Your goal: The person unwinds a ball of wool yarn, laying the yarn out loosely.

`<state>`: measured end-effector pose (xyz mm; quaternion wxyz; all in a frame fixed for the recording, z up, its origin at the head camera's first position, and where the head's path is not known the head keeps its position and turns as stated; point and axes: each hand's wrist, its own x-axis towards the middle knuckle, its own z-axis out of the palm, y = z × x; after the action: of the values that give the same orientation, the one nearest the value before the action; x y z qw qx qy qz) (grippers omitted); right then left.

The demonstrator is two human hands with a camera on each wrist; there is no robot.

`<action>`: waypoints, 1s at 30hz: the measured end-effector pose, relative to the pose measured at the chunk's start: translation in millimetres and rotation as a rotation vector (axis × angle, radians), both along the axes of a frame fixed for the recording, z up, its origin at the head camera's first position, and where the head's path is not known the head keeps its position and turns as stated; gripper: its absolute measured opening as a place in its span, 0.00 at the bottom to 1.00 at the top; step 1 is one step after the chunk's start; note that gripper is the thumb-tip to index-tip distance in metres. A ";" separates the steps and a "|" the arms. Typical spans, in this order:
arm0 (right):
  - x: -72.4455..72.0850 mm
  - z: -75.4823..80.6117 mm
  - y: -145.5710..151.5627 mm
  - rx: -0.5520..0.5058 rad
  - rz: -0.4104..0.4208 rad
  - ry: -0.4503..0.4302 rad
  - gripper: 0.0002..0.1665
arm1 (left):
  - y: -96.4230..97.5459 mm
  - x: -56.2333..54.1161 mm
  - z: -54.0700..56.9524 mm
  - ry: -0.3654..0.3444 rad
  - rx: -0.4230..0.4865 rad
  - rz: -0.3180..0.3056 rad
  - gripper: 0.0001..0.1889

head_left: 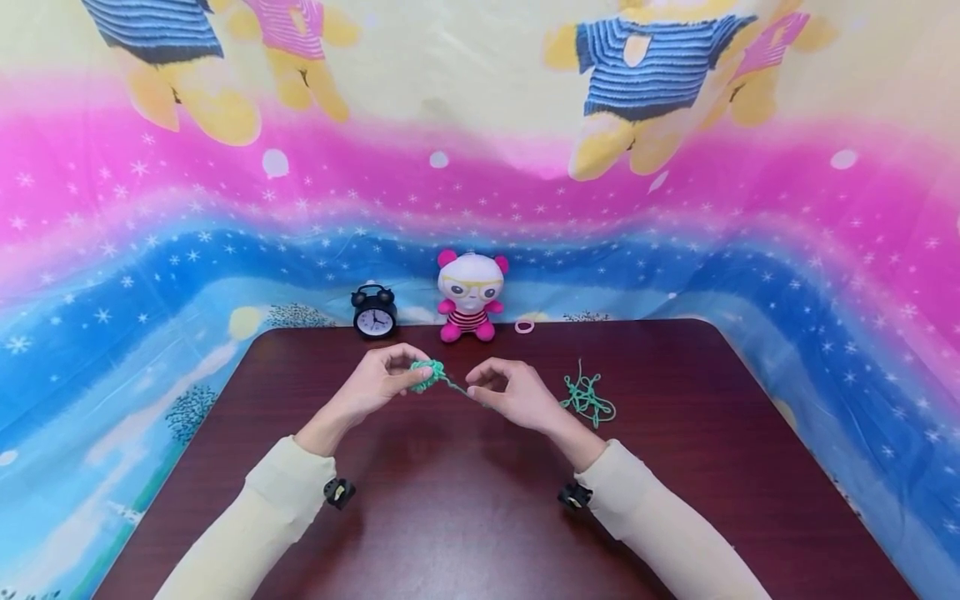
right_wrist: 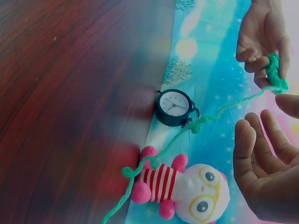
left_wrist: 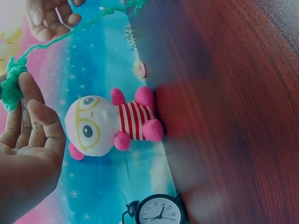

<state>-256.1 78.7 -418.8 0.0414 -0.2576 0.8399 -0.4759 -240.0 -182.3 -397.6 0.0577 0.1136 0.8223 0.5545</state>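
Note:
A small wound bundle of green yarn (head_left: 427, 375) is pinched between the thumb and fingers of my left hand (head_left: 367, 385), above the table's far half. From it a strand of yarn (right_wrist: 176, 136) stretches toward my right side, with small knots or loops along it. My right hand (head_left: 521, 398) hovers beside this strand, its thumb and fingers apart and loosely bent in the right wrist view. Whether the strand touches the right fingers is hard to tell. A loose tangle of green yarn (head_left: 588, 402) lies on the table to the right of the right hand.
At the back of the dark wooden table (head_left: 450, 517) stand a black alarm clock (head_left: 375, 320) and a pink-and-white panda toy (head_left: 470, 287). A small pink ring (left_wrist: 143, 70) lies beside the toy. A printed cloth (head_left: 750, 242) hangs around the table's back and sides.

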 end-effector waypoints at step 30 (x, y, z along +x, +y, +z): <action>-3.5 8.9 -7.2 0.035 -0.047 0.047 0.05 | 0.3 0.1 -1.7 -0.059 0.023 -0.085 0.18</action>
<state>-259.7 71.5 -409.9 0.0148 -0.2482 0.8546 -0.4559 -239.8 -182.0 -399.3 0.1044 0.1327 0.8083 0.5640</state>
